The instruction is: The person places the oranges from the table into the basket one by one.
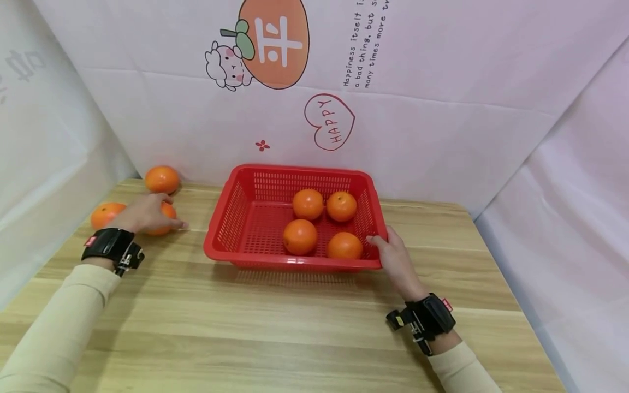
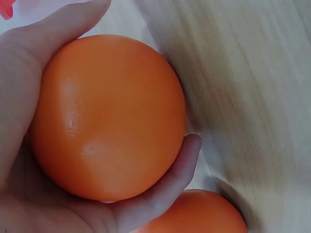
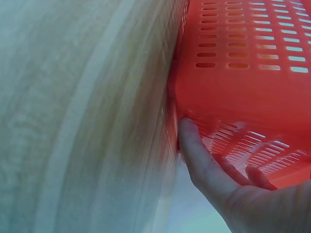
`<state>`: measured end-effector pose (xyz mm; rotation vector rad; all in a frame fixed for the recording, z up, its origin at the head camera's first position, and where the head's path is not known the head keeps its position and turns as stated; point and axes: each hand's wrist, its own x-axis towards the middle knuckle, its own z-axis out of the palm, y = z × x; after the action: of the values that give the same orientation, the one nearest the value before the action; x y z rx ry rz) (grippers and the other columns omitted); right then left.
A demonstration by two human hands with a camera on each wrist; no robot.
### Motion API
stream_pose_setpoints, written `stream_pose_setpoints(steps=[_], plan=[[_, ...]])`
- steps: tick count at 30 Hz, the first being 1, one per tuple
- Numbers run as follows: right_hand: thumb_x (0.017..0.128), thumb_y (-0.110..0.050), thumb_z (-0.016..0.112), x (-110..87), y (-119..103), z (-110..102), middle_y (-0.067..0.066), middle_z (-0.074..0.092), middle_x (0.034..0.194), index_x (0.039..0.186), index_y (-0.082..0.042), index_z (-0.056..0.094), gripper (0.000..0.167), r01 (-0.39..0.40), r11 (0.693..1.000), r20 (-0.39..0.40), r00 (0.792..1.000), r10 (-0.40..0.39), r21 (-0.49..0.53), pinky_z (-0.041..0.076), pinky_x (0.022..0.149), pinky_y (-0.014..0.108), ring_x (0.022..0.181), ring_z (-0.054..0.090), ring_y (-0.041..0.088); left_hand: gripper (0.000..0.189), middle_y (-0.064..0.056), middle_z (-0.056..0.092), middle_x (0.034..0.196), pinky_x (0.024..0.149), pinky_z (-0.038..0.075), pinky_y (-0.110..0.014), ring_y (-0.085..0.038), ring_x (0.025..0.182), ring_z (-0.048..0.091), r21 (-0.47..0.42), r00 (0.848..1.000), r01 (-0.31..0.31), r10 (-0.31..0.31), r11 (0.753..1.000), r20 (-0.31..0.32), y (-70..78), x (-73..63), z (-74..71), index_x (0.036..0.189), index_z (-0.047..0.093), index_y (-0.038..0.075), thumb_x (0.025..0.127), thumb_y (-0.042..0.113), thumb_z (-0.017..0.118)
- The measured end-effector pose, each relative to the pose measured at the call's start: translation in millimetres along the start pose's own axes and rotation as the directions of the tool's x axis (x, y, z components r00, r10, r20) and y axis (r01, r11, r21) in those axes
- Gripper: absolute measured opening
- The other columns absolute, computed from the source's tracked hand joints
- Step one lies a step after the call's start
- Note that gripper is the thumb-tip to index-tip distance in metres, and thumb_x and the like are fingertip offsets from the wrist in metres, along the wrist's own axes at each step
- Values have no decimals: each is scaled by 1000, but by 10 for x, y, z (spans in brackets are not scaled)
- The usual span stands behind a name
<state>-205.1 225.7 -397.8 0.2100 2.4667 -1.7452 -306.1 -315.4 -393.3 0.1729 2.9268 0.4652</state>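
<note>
My left hand [image 1: 144, 213] curves its thumb and fingers round a smooth orange [image 2: 109, 116] at the left of the table. A second orange [image 1: 105, 215] lies just left of that hand, partly hidden by it. Behind them, near the back wall, sits a third orange [image 1: 162, 179]. A red plastic basket [image 1: 262, 258] stands in the middle with several oranges inside, mostly toward its right half. At the basket's right front corner my right hand [image 1: 399, 265] grips the rim, thumb over the top. The right wrist view shows its fingers [image 3: 197, 150] against the basket's outside.
The wooden table [image 1: 236, 338] carries the basket close to its back edge. White printed cloth [image 1: 442, 142] hangs behind the table, and more cloth closes off the left and right sides.
</note>
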Motion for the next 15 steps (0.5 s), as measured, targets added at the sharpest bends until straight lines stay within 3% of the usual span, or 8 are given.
stream_pose_setpoints(steps=[7,11,15], plan=[[108,-20,44,-7,-15,-13,17,57,138,147,-4,47,42,8,1000,0,1000,-8,1,48,92,24,112,57,23,84,-33,66,121,89,52,-59,-43,99,62,22,1000,-2,2,1000,-1,2,-1,8,129,59,-9,82,56,83],[109,-20,44,-6,-5,-21,17,56,139,147,-4,47,42,8,1000,2,1000,-8,-1,48,92,25,112,57,25,66,-21,70,102,78,52,-45,-35,89,63,33,1000,-25,25,999,-1,-4,8,26,110,67,0,81,56,83],[109,-20,44,-16,-16,-17,18,56,139,147,-3,47,42,13,1000,2,1000,-13,7,48,92,24,112,57,25,52,-11,67,88,69,45,-35,-30,82,60,47,999,-51,51,998,14,29,-24,5,97,69,7,80,53,84]])
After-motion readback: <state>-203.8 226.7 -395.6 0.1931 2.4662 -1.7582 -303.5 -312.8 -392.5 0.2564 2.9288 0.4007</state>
